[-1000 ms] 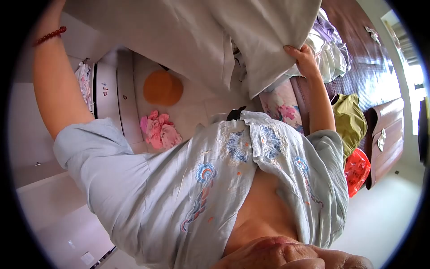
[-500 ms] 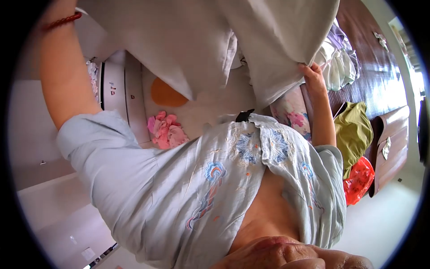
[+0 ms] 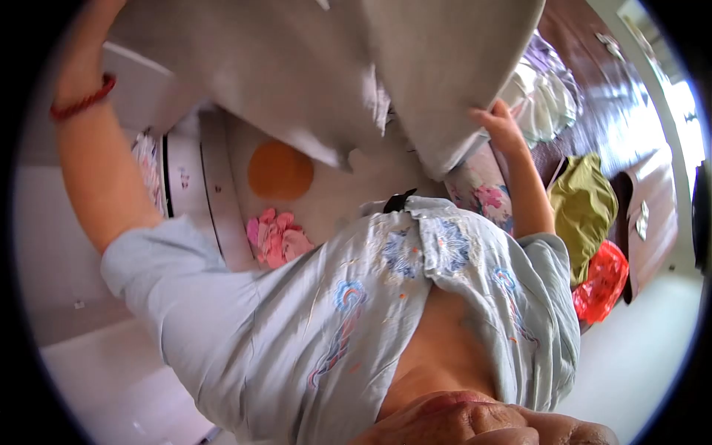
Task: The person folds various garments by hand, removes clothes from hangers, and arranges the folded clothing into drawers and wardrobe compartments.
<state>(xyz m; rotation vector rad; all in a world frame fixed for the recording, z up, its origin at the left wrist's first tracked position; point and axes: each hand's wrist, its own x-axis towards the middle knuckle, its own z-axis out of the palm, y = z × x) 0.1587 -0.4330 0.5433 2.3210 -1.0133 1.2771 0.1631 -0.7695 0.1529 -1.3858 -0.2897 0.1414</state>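
A large grey-beige cloth [image 3: 437, 67] hangs spread across the top of the head view, its lower edge in loose points. My right hand [image 3: 502, 127] is closed on the cloth's right edge, slightly blurred. At the top left, my left hand [image 3: 87, 48] is raised beside the cloth's upper left part, a red bead bracelet [image 3: 83, 100] on its wrist. The fingers of that hand are out of sight, so its hold is unclear.
Pink clothes [image 3: 280, 239] lie on the floor near a round orange mat [image 3: 280, 170]. At right, a dark bed surface [image 3: 593, 81] bears white and purple clothes [image 3: 545, 96], an olive garment [image 3: 584, 208] and a red plastic bag [image 3: 602, 282]. An open cabinet [image 3: 187, 185] stands at left.
The cloth has shifted and swung, first right and then back left, with my right hand moving along with it. My left hand has come lower into view.
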